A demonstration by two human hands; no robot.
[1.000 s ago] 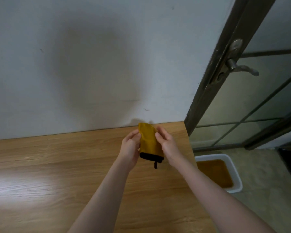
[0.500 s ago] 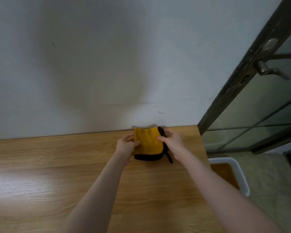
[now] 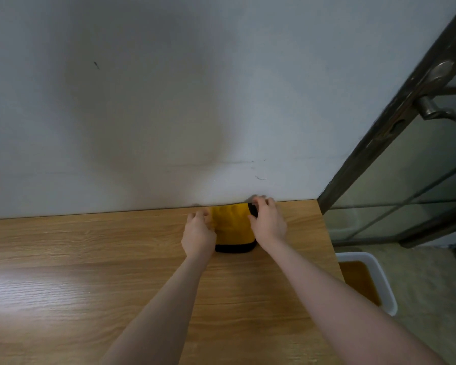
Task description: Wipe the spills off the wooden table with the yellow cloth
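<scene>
The yellow cloth point(image 3: 231, 225) lay folded on the tabletop point(image 3: 90, 259), its far end against the wall point(image 3: 169, 101). The left hand point(image 3: 198, 234) sat at the cloth's left edge with its fingers curled against it; whether they pinched the fabric could not be told. The right hand point(image 3: 267, 219) held the right edge, its fingers curled over the black trim. No spills showed on the wood around the cloth, so how much wiping remained could not be judged; this looked like an early or a closing step. The cloth was bright yellow, bordered in black along its near end, compact and smooth.
</scene>
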